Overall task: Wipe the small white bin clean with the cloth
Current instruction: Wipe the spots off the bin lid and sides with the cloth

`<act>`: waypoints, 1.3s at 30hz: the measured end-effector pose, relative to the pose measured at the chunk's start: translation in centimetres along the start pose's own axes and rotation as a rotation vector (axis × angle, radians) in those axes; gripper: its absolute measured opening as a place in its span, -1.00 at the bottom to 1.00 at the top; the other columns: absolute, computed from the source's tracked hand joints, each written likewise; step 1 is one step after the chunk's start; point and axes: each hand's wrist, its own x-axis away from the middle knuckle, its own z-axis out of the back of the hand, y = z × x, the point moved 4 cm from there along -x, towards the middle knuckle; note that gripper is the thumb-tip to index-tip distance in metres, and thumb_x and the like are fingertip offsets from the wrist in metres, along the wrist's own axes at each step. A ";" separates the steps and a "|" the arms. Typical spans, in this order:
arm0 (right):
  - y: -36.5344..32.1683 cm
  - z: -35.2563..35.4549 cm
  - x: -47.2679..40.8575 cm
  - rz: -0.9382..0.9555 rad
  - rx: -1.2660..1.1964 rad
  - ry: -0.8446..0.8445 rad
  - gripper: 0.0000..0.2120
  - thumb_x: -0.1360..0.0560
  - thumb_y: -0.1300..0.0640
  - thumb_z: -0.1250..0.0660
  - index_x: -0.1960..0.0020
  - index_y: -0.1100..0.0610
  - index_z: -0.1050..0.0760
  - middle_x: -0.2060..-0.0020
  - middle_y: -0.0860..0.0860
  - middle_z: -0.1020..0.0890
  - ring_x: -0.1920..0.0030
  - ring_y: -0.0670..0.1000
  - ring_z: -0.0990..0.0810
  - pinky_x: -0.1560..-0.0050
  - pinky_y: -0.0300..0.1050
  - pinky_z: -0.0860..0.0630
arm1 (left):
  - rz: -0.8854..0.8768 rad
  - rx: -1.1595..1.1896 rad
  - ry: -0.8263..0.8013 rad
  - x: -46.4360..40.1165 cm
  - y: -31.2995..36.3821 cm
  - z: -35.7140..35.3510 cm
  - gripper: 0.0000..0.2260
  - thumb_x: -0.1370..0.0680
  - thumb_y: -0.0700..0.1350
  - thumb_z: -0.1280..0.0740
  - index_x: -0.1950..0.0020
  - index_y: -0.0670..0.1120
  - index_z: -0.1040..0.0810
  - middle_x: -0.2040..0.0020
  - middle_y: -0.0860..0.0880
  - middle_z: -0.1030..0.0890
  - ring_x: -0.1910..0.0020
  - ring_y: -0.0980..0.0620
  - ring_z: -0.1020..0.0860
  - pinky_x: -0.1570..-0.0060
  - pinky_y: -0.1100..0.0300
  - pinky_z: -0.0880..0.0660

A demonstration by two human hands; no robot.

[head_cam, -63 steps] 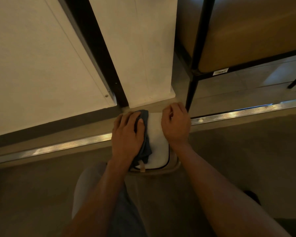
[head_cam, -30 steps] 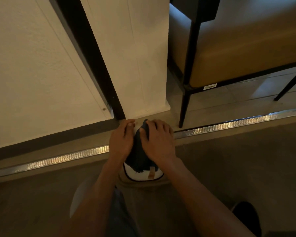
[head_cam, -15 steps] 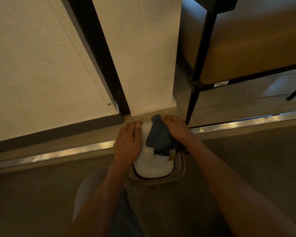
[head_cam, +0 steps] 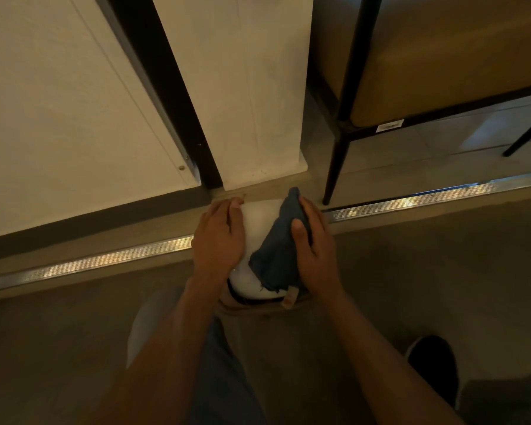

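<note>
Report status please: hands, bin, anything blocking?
Left hand flat on white bin, steadying. Right hand presses blue cloth on lid. Chair leg close by, not blocking.

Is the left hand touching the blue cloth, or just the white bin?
Apart. In the head view the left hand rests flat on the white bin, with bare white lid showing between it and the blue cloth.

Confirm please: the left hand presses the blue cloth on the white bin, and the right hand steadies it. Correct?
Not quite, the hands are swapped. In the head view the right hand presses the blue cloth on the white bin, and the left hand steadies it.
</note>
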 end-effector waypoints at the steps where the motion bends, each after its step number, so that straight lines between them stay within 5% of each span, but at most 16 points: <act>1: 0.3 0.0 0.5 -0.033 -0.053 0.023 -0.58 -0.65 0.03 -0.15 -0.49 0.10 -0.30 -0.33 -0.10 -0.43 -0.26 -0.42 -0.38 -0.22 -0.50 -0.34 | -0.003 0.003 0.006 0.0 0.0 0.0 -0.68 -0.72 0.04 -0.06 -0.25 -0.03 -0.54 -0.18 -0.06 -0.58 -0.15 -0.05 -0.53 -0.22 -0.02 -0.48; 5: 1.1 -0.1 -0.6 -0.206 -0.168 -0.001 -0.58 -0.66 -0.06 -0.13 -0.48 0.04 -0.33 -0.38 -0.03 -0.46 -0.35 -0.12 -0.45 -0.35 -0.17 -0.41 | -0.019 0.009 -0.010 -0.1 0.0 0.2 -0.68 -0.72 0.02 -0.06 -0.27 -0.06 -0.54 -0.20 -0.05 -0.57 -0.15 0.03 -0.51 -0.22 0.07 -0.45; 8: 0.1 0.2 -3.8 -0.380 -0.118 -0.094 -0.65 -0.68 -0.05 -0.11 -0.33 0.09 -0.48 -0.24 0.02 -0.55 -0.25 0.03 -0.52 -0.29 -0.05 -0.45 | -0.037 0.009 -0.028 0.0 0.1 0.2 -0.64 -0.71 0.05 -0.03 -0.28 -0.05 -0.53 -0.22 -0.05 -0.55 -0.16 0.02 -0.51 -0.20 0.09 -0.44; 13: -2.4 -1.1 -9.0 -0.431 0.400 -0.427 -0.57 -0.67 -0.06 0.00 -0.26 0.17 -0.51 -0.15 0.12 -0.56 -0.03 0.06 -0.48 -0.02 -0.10 -0.35 | -0.066 0.002 0.013 0.0 0.7 0.3 -0.60 -0.69 0.04 0.00 -0.26 -0.08 -0.55 -0.18 -0.06 -0.57 -0.13 -0.01 -0.53 -0.17 0.14 -0.41; 17: -1.6 -1.4 -7.5 -0.299 0.258 -0.265 -0.64 -0.67 -0.05 -0.06 -0.15 0.11 -0.55 -0.04 0.07 -0.60 -0.04 0.04 -0.55 -0.03 -0.10 -0.42 | -0.038 0.019 0.048 -0.1 0.4 0.4 -0.62 -0.70 0.02 -0.02 -0.24 -0.09 -0.57 -0.16 -0.08 -0.59 -0.13 -0.04 -0.54 -0.19 0.07 -0.45; 21: 0.4 0.0 -2.7 -0.131 -0.019 -0.042 -0.62 -0.67 -0.09 -0.13 -0.40 0.02 -0.43 -0.25 -0.05 -0.56 -0.24 -0.09 -0.54 -0.24 -0.14 -0.51 | 0.010 0.035 0.033 0.1 0.6 0.2 -0.68 -0.72 -0.05 -0.06 -0.25 -0.09 -0.57 -0.18 -0.09 -0.59 -0.15 -0.07 -0.55 -0.21 0.05 -0.44; 26: 2.3 0.3 4.2 -0.180 -0.086 0.072 -0.50 -0.64 -0.18 -0.05 -0.45 0.09 -0.34 -0.29 0.01 -0.53 -0.28 -0.04 -0.53 -0.25 0.06 -0.53 | 0.023 0.046 0.030 0.1 0.6 0.4 -0.68 -0.72 -0.04 -0.06 -0.27 -0.08 -0.56 -0.21 -0.10 -0.58 -0.18 -0.07 -0.53 -0.25 0.05 -0.42; 29: 2.2 0.2 4.9 -0.229 -0.094 0.107 -0.53 -0.66 -0.15 -0.04 -0.47 0.04 -0.32 -0.32 -0.07 -0.50 -0.32 -0.15 -0.47 -0.32 -0.03 -0.48 | 0.015 0.059 0.016 0.2 0.6 0.4 -0.64 -0.70 0.01 -0.04 -0.27 -0.08 -0.55 -0.22 -0.10 -0.57 -0.19 -0.08 -0.53 -0.26 0.00 -0.44; 33: 1.5 0.1 1.7 -0.323 -0.060 0.053 -0.47 -0.63 -0.22 -0.03 -0.44 0.09 -0.36 -0.33 0.06 -0.50 -0.34 0.02 -0.47 -0.36 0.13 -0.44 | 0.006 0.077 0.010 0.5 0.5 0.7 -0.68 -0.72 -0.02 -0.06 -0.29 -0.11 -0.53 -0.22 -0.12 -0.56 -0.20 -0.07 -0.52 -0.27 -0.05 -0.45; 39: -0.7 -0.3 -6.8 -0.508 0.019 -0.235 -0.54 -0.66 -0.16 -0.06 -0.35 0.12 -0.45 -0.31 0.11 -0.52 -0.27 0.09 -0.50 -0.37 0.04 -0.39 | -0.004 0.076 0.026 0.3 0.4 0.5 -0.64 -0.71 0.01 -0.04 -0.29 -0.11 -0.54 -0.20 -0.12 -0.56 -0.17 -0.09 -0.53 -0.25 -0.08 -0.47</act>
